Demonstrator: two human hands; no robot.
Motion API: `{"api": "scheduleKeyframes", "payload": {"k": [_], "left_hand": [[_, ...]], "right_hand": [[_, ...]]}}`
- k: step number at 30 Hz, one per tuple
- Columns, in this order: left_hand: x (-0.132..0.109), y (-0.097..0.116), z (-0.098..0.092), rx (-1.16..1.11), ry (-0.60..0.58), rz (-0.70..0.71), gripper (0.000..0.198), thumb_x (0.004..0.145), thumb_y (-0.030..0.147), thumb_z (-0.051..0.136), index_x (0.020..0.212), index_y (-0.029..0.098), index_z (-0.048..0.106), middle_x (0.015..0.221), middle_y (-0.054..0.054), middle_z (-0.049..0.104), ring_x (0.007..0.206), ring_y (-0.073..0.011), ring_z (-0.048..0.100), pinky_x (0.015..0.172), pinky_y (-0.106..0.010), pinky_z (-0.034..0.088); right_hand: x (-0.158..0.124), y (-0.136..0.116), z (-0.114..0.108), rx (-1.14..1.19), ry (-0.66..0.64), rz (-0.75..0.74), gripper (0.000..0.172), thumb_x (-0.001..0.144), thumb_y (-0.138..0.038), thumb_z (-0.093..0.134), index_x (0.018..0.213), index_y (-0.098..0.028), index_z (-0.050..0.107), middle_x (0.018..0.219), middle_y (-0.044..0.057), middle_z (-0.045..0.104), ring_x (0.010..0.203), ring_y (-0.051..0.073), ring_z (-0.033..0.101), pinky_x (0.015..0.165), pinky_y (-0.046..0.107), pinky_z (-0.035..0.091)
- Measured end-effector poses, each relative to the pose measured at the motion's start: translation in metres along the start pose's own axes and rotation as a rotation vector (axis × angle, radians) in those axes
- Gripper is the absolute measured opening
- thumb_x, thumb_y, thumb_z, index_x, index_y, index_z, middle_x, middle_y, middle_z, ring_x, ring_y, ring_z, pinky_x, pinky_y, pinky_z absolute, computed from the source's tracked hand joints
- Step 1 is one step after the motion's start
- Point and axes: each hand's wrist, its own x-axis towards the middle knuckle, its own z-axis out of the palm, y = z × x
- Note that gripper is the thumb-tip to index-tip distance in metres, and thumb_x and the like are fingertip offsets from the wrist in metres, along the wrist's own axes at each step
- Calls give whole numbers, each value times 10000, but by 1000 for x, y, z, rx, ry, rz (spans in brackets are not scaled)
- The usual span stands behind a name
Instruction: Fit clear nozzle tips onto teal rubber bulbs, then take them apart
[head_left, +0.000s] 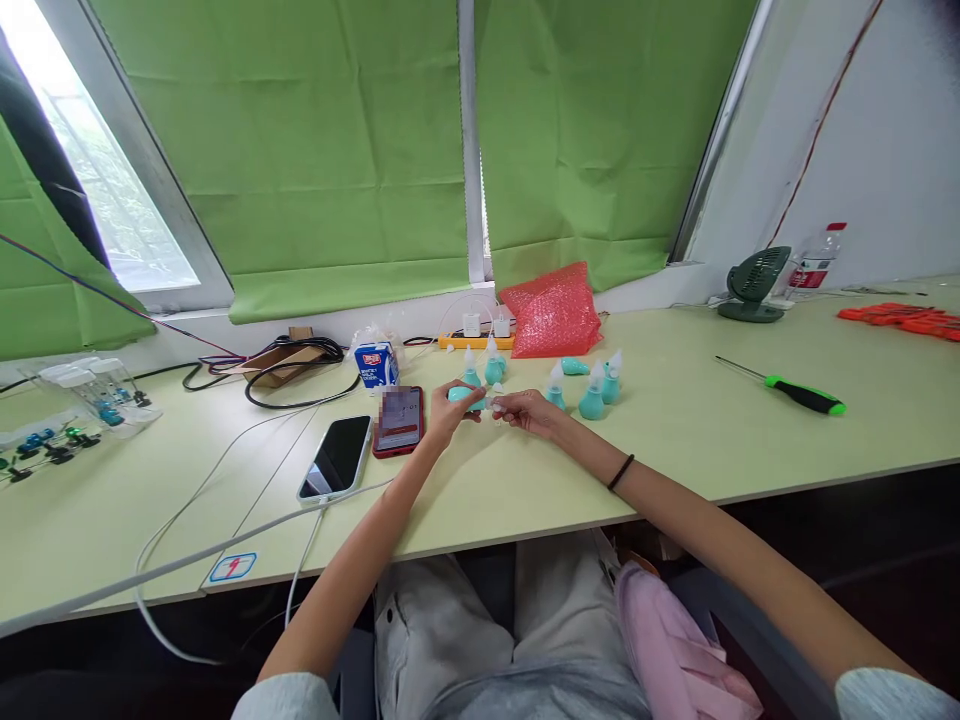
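Above the pale yellow-green tabletop [645, 455], the left hand [445, 408] curls its fingers around a teal, rounded, rubbery-looking bulb [465, 395], its long axis running left to right; the right hand [527, 411] is nearer its right end, fingers pinching a small, clear plastic-looking piece [496, 405] there.

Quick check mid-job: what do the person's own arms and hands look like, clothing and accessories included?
Both the left hand and right hand are bare, without gloves. The left sleeve and right sleeve are short and pale grey. A thin black band circles the right arm near the wrist; no band shows on the left arm.
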Motion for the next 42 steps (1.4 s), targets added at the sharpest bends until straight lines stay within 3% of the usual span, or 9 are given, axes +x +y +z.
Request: {"api": "scheduleKeyframes", "payload": {"k": [7, 17, 22, 30, 33, 35, 38, 42], "left_hand": [[-1, -1, -1, -53, 10, -59, 281, 472, 273, 742, 586, 111, 543, 512, 16, 519, 373, -70, 478, 367, -235, 474], [-3, 0, -1, -97, 12, -78, 287, 473, 265, 737, 614, 112, 539, 581, 1, 556, 423, -87, 521, 398, -249, 492], [-3, 0, 1, -174, -9, -102, 280, 476, 237, 734, 625, 117, 528, 598, 10, 554, 439, -72, 515, 427, -234, 493], [0, -7, -1, -244, -92, -122, 288, 495, 265, 732, 642, 120, 532, 619, 2, 557, 496, -95, 553, 454, -225, 485], [3, -9, 2, -248, -74, -129, 297, 476, 244, 738, 661, 129, 537, 628, 9, 563, 501, -90, 551, 468, -222, 484], [6, -10, 3, -255, -13, -117, 295, 469, 233, 737, 663, 129, 541, 629, 10, 564, 500, -85, 544, 466, -218, 482], [11, -10, 1, -265, 112, -90, 295, 470, 235, 732, 667, 127, 542, 637, 2, 570, 489, -85, 535, 447, -225, 479], [13, -12, -7, -298, 194, -102, 308, 461, 217, 739, 677, 131, 538, 634, 5, 567, 487, -87, 534, 447, -231, 478]], "right_hand": [[-7, 3, 6, -160, 10, -193, 293, 527, -306, 739, 721, -92, 689, 562, 57, 634, 437, 64, 482, 415, 200, 403], [-9, 8, 16, -388, 135, -453, 364, 496, -324, 740, 785, -107, 692, 558, 36, 636, 382, 79, 478, 399, 245, 449], [-11, 6, 17, -396, 149, -476, 378, 497, -336, 736, 795, -106, 691, 527, 20, 617, 395, 82, 483, 407, 248, 457], [-9, 3, 14, -325, 57, -424, 372, 499, -358, 734, 781, -120, 682, 595, 38, 643, 423, 82, 492, 430, 247, 467], [-5, 3, 12, -357, 103, -433, 378, 556, -427, 688, 770, -117, 669, 581, 37, 628, 418, 84, 488, 423, 240, 461], [-1, 3, 10, -444, 172, -456, 410, 657, -489, 582, 805, -113, 654, 570, 37, 614, 422, 88, 491, 422, 233, 453], [3, 4, 4, -757, 232, -484, 407, 767, -457, 439, 814, -108, 642, 581, 44, 609, 459, 96, 505, 451, 223, 433], [4, 11, -5, -1070, 195, -473, 156, 599, -247, 631, 700, -132, 664, 575, 26, 610, 519, 116, 517, 530, 230, 405]]}}
